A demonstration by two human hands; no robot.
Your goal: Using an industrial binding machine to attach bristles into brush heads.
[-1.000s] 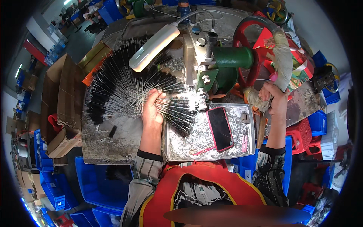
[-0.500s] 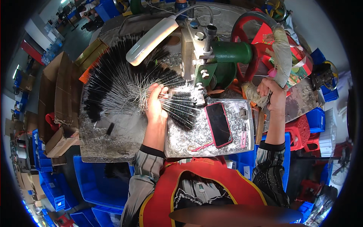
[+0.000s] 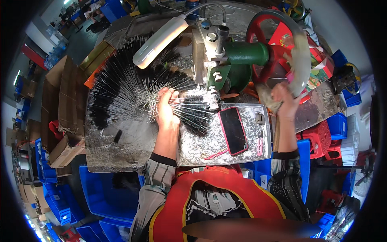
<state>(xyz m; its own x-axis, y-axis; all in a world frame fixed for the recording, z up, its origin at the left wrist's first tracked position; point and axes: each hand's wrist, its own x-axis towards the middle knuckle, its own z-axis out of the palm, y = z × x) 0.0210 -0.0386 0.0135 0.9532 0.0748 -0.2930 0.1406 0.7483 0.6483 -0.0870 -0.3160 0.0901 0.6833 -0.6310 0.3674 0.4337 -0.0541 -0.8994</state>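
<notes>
My left hand [image 3: 167, 114] is closed around the wire stems of several tube brushes [image 3: 192, 112] with black bristles, their bristled ends fanning right toward the foot of a green hand press [image 3: 246, 55]. Beside and beyond that hand lies a big fanned pile of similar brushes [image 3: 121, 84], wire stems pointing inward. My right hand [image 3: 284, 101], blurred by motion, is wrapped around the near part of the press's red handwheel [image 3: 301, 68], where wrapping covers the rim. The press's working tip, close to the bristles, is washed out by glare.
A white lamp [image 3: 160, 42] hangs over the pile. Below the press, a metal tray [image 3: 189, 155] strewn with wire scraps holds a phone [image 3: 233, 131] and a pink-handled tool [image 3: 260, 146]. Cardboard boxes [image 3: 68, 94] stand left; a blue bin [image 3: 102, 197] sits below the table edge.
The handwheel has turned a little, blurring its wrapping, and my right hand has moved slightly left and nearer with it. My left hand and the brushes stay nearly in place.
</notes>
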